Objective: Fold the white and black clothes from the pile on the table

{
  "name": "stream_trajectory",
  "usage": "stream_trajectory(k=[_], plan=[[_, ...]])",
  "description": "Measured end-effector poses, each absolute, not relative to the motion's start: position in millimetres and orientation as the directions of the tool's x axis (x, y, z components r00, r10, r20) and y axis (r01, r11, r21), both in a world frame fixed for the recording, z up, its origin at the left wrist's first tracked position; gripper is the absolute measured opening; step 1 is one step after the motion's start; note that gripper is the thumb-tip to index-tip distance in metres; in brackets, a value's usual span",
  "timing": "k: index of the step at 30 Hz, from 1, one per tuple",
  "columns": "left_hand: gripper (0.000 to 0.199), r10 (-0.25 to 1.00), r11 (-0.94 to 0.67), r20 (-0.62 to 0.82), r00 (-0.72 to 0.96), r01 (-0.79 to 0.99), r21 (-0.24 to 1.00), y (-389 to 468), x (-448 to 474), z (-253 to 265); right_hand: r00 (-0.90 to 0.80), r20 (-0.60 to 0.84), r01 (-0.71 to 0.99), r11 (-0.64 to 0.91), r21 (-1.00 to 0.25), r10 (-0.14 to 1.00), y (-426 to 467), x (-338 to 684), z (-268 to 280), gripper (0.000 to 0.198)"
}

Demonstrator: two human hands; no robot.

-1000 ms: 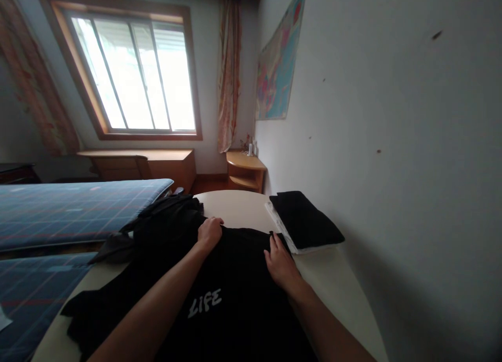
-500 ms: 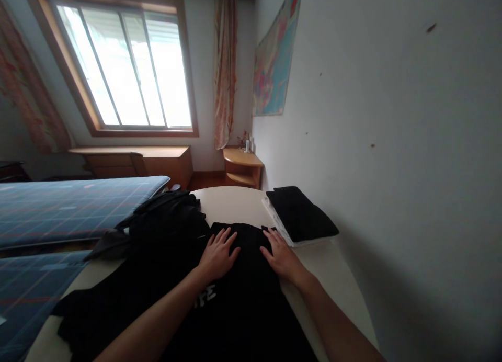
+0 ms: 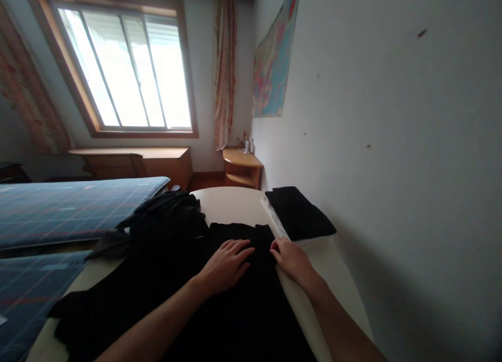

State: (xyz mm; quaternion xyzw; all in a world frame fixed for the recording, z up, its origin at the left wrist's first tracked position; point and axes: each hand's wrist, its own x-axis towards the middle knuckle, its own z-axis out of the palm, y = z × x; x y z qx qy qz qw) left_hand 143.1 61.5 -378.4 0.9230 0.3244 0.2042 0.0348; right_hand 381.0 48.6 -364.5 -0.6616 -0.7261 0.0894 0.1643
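Observation:
A black garment lies spread over a cream-coloured table; its exact kind is hard to make out. My left hand rests on its upper part, palm down, with the fingers stretched to the right. At the garment's right edge, my right hand has its fingers and thumb pinched together on the cloth. More black fabric stretches to the left, where it is hard to tell from the garment. The white print is covered by my left hand and forearm.
Folded black clothing lies on a white item at the table's far right. Crumpled dark clothes sit at the left. Beyond them is a blue plaid mattress. The white wall stands close on the right.
My left hand has slid right across the garment. My right hand has drawn back slightly, going from flat with spread fingers to a pinch at the edge. The white print has gone from view.

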Motion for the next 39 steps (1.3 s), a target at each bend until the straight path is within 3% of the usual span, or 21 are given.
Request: stream_trajectory(k=[3, 8, 15, 18, 20, 23, 26, 31, 36, 39], plan=[[0.055, 0.48, -0.872, 0.248, 0.841, 0.429, 0.235, 30.6, 161.8, -366.9, -0.091, 0.196, 0.918, 0.159, -0.363, 0.976, 53.2, 379.5, -365.2, 0.01], [0.072, 0.369, -0.878, 0.086, 0.926, 0.317, 0.359, -6.6, 179.9, -372.7, -0.13, 0.162, 0.913, 0.182, -0.364, 0.978, 56.4, 383.8, -370.7, 0.013], [0.065, 0.386, -0.853, 0.135, 0.913, 0.297, 0.43, -15.5, 178.5, -374.5, -0.04, 0.228, 0.924, 0.123, -0.362, 0.973, 59.1, 380.5, -380.1, 0.033], [0.052, 0.438, -0.835, 0.175, 0.882, 0.326, 0.443, -11.7, 179.8, -375.0, 0.035, 0.204, 0.938, 0.038, -0.344, 0.978, 60.4, 377.2, -384.3, 0.041], [0.046, 0.539, -0.807, 0.226, 0.811, 0.422, 0.413, -4.9, 180.0, -378.7, 0.053, 0.181, 0.941, 0.012, -0.337, 0.982, 61.4, 376.6, -386.4, 0.041], [0.054, 0.702, -0.71, 0.278, 0.655, 0.619, 0.335, 10.1, 175.4, -387.8, 0.044, 0.144, 0.939, 0.008, -0.344, 0.989, 61.3, 376.7, -385.9, 0.029], [0.062, 0.803, -0.596, 0.236, 0.547, 0.737, 0.32, 25.7, 166.2, -395.4, 0.098, 0.131, 0.93, -0.044, -0.364, 0.987, 58.8, 375.4, -379.6, 0.019], [0.054, 0.835, -0.549, 0.225, 0.502, 0.78, 0.3, 44.2, 152.5, -399.4, 0.231, 0.118, 0.824, -0.13, -0.552, 0.966, 58.4, 369.5, -372.2, 0.018], [0.057, 0.861, -0.508, 0.217, 0.46, 0.806, 0.303, 53.7, 146.0, -404.7, 0.184, 0.204, 0.612, 0.05, -0.789, 0.962, 61.6, 360.6, -380.4, 0.006], [0.05, 0.86, -0.509, 0.233, 0.454, 0.789, 0.343, 61.0, 142.4, -405.4, 0.029, 0.332, 0.51, 0.272, -0.816, 0.943, 54.4, 354.7, -375.7, 0.008]])
